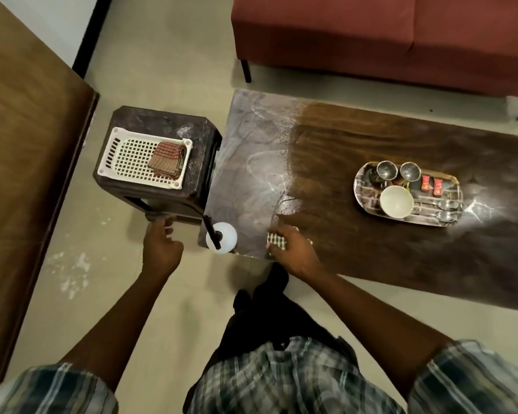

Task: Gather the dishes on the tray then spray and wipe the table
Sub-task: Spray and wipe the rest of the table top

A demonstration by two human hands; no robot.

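Note:
A steel tray (368, 201) rests on the right part of the dark wooden table (371, 150). It holds two steel cups (386, 170), a white bowl (396, 202), spoons (444, 206) and two red packets (431, 185). My right hand (293, 249) presses a checked cloth (276, 241) flat near the table's front left edge. The table's left part looks wet and streaked. A white spray bottle (222, 237) stands on the table's front left corner. My left hand (160, 245) hovers beside it over the floor, fingers loosely curled, holding nothing.
A dark stool (150, 118) left of the table carries a white plastic basket (114, 144) with a folded checked cloth (166, 159). A red sofa (371, 34) stands behind the table. A brown wooden surface (21, 144) fills the left side.

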